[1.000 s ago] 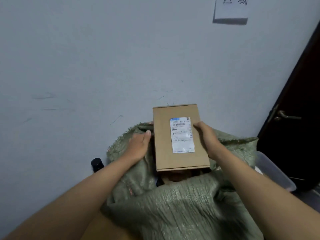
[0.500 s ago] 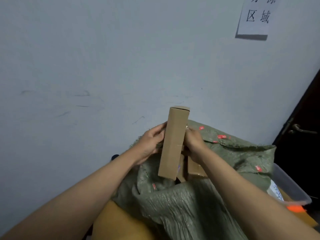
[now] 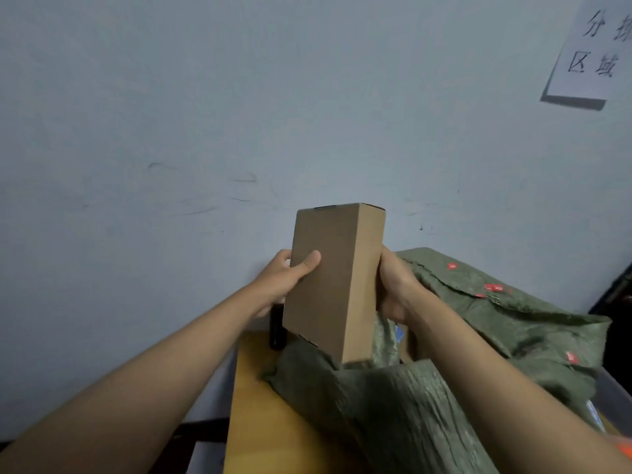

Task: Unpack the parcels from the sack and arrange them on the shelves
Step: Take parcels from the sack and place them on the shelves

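A plain brown cardboard parcel stands upright above the mouth of the green woven sack. My left hand grips its left edge, thumb across the broad front face. My right hand holds its narrow right side. The label that showed earlier is turned out of sight. More cardboard shows inside the sack's opening, behind my right wrist. The sack lies slumped on a wooden table.
A black cylinder stands on the table by the wall, just behind the parcel's lower left corner. A clear plastic bin sits at the right edge. A paper sign hangs on the grey wall. A dark door is at far right.
The parcel has been lifted higher out of the sack and rotated, so its label face turned away and a plain face fronts me. The view swung left.
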